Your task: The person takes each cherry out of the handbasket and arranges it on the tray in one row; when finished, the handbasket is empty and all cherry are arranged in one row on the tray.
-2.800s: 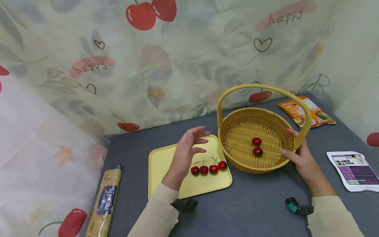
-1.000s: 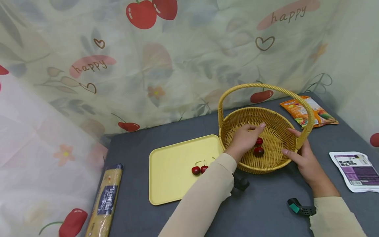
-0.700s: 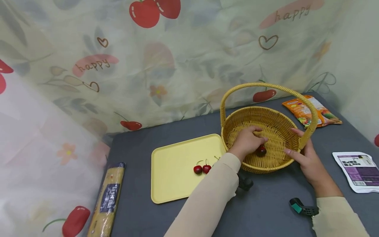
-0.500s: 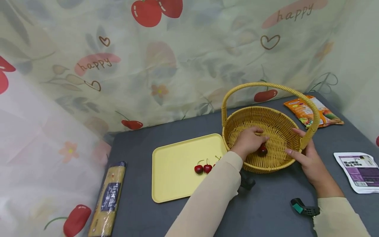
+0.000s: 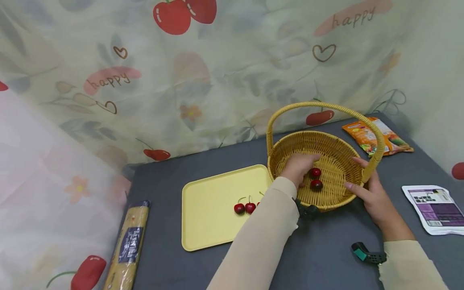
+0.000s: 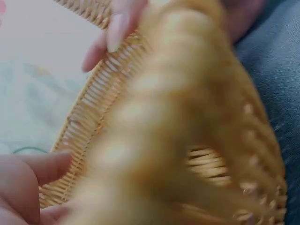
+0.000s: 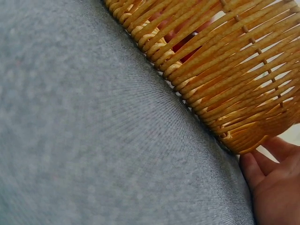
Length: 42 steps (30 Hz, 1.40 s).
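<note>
A wicker basket (image 5: pixel 308 137) with a tall arched handle stands on the grey table. Two dark red cherries (image 5: pixel 315 173) lie on its woven floor. My left hand (image 5: pixel 296 165) is inside the basket, just left of the cherries, and nothing shows between its thumb and finger in the left wrist view. My right hand (image 5: pixel 375 197) grips the basket's right side near the handle's foot, thumb inside the rim. More stemmed cherries (image 5: pixel 239 208) sit on the yellow tray (image 5: pixel 206 201) left of the basket, some of them hidden by my left sleeve.
A long pasta packet (image 5: pixel 128 245) lies at the table's left. Behind the basket on the right is an orange snack bag (image 5: pixel 377 137), and a white and purple pouch (image 5: pixel 433 209) lies at the far right. A patterned cloth (image 5: pixel 224 80) hangs behind.
My left hand has gone from above the tray into the basket, reached over the cherries there, then drawn back slightly left, uncovering both. My right hand keeps its hold on the basket.
</note>
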Motion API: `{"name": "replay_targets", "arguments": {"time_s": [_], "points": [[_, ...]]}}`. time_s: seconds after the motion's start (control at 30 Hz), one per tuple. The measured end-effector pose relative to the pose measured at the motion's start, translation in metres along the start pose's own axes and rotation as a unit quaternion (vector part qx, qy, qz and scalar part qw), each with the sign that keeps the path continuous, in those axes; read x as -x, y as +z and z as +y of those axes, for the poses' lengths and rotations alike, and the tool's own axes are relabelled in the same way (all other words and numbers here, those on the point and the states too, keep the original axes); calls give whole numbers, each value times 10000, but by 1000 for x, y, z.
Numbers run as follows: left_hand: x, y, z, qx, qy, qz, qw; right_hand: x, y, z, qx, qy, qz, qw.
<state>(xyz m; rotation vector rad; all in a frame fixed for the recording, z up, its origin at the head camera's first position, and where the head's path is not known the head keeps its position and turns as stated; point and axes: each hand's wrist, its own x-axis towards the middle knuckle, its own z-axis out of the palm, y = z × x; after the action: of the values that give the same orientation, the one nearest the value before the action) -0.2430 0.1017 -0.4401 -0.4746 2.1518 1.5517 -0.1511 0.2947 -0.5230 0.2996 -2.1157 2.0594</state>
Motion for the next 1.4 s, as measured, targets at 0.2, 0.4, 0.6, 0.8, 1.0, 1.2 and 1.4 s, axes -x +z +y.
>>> {"name": "replay_targets", "arguments": {"time_s": [0.2,0.4,0.6,0.8,1.0,1.2,1.4], "points": [[-4,9,-3,-799,658,297,9942,-2,-1,-3,64,-16,19,10000],[-24,19,-14,-1876,1053,652,9744,1,0,-1,-128,-14,2,9999],[-9,11,-7,-976,995,505,9890,2,-1,-2,-162,-35,4,9999],[-1,8,-6,682,1534,215,9856,1,0,-2,-226,-55,-18,9997],[-3,-2,-8,2272,1967,-601,9519,1,3,-2,-136,-29,-10,9999],[-1,-23,-15,2842,2272,-1610,9174,1,3,-1,-24,9,-4,10000],[8,-43,-27,2904,2415,-2052,9029,1,0,-1,-24,9,42,10000]]}}
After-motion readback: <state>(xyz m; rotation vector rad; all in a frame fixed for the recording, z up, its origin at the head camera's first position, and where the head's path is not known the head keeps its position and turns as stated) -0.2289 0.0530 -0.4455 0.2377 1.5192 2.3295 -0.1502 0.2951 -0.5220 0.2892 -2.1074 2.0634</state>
